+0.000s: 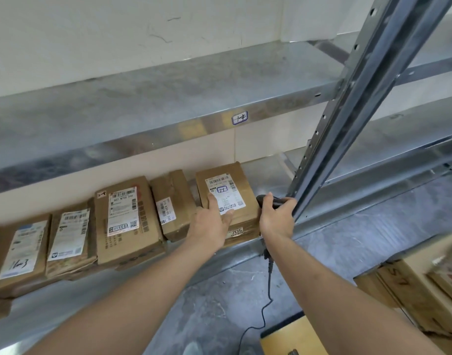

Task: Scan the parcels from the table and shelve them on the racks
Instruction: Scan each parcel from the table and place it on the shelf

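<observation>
Bright, even light; shelf edge glare (wide-angle bending); blurred corners.

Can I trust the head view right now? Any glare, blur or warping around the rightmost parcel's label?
Head view: the wide lens bends the grey metal rack upright into a slant; the shiny metal shelf edge carries soft reflections; the white label on the rightmost brown cardboard parcel is evenly lit, but its small print is unreadable; the cardboard boxes at lower right are blurred.

A scuffed off-white plaster wall (117,34) stood behind, a mottled grey concrete floor (219,298) lay below, under soft, even light.
</observation>
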### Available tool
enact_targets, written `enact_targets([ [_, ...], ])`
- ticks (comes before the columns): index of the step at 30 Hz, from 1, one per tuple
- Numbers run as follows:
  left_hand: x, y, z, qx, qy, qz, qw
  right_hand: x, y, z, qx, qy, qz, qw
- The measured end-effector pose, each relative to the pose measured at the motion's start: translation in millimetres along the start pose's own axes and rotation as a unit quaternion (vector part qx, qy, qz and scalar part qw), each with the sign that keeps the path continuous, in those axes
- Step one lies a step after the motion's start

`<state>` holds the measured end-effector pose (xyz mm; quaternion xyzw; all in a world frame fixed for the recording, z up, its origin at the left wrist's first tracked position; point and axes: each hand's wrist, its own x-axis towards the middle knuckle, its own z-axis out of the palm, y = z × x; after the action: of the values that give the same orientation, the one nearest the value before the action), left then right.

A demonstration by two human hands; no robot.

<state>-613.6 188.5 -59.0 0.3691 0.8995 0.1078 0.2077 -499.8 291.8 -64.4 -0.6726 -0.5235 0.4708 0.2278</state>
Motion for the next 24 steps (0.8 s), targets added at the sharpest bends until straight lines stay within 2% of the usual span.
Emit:
enact_targets([
  [6,12,12,-7,-0.012,-0.032,-0.066,0.997,6,-1,13,0.0,-0.01,0.012,1.0],
  [12,26,3,-10,0.015,-0.025,-0.064,0.998,8,-7,31,0.004,0.001,-0.015,1.0],
  [16,35,0,-12,0.029,-0.015,-0.053,0.998,5,-12,34,-0.005,0.013,-0.036,0.999],
  [21,49,-3,-17,0.099,0.004,-0.039,0.994,2,-12,33,-0.031,0.014,-0.057,0.998],
  [24,56,-9,-13,0.106,0.025,0.033,0.993,4,-13,31,-0.046,0.004,-0.07,0.996],
])
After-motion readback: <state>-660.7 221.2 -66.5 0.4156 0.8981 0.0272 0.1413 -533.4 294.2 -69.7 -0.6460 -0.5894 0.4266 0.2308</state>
